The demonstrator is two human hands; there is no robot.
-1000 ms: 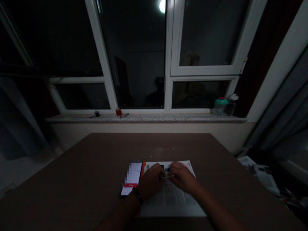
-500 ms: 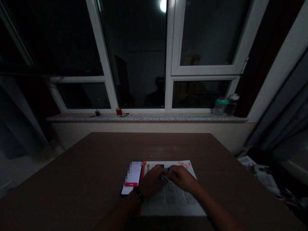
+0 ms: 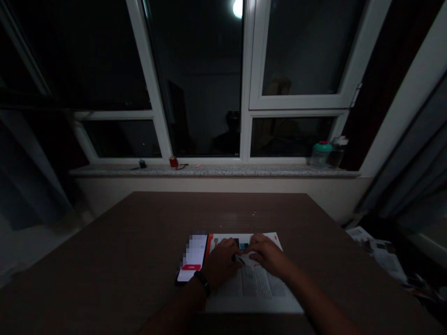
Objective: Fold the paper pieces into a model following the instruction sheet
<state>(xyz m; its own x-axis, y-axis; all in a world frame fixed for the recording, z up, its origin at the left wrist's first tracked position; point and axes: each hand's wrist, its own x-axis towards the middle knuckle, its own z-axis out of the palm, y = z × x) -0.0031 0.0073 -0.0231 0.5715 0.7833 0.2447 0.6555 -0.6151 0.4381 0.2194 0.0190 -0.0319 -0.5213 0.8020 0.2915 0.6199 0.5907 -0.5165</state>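
My left hand (image 3: 221, 263), with a black wristband (image 3: 203, 283), and my right hand (image 3: 268, 255) meet over a printed paper sheet (image 3: 253, 291) on the table. Between their fingertips, both hands pinch a small white folded piece of paper or film (image 3: 245, 258). Its exact material is too dark to tell. A smartphone (image 3: 192, 258) with a lit screen lies beside the sheet, just left of my left hand. Part of its screen is blurred out, and a red bar shows low on it.
The brown table (image 3: 223, 211) stands below a window sill (image 3: 213, 170) holding a small red object (image 3: 173, 162) and a green-lidded jar (image 3: 320, 154). Loose papers (image 3: 379, 256) lie on the floor to the right. Dark curtains hang at both sides.
The white piece now looks wider and more crumpled between my fingers. My right hand has shifted slightly right and the fingers of both hands have spread a little. The sheet and phone stay put.
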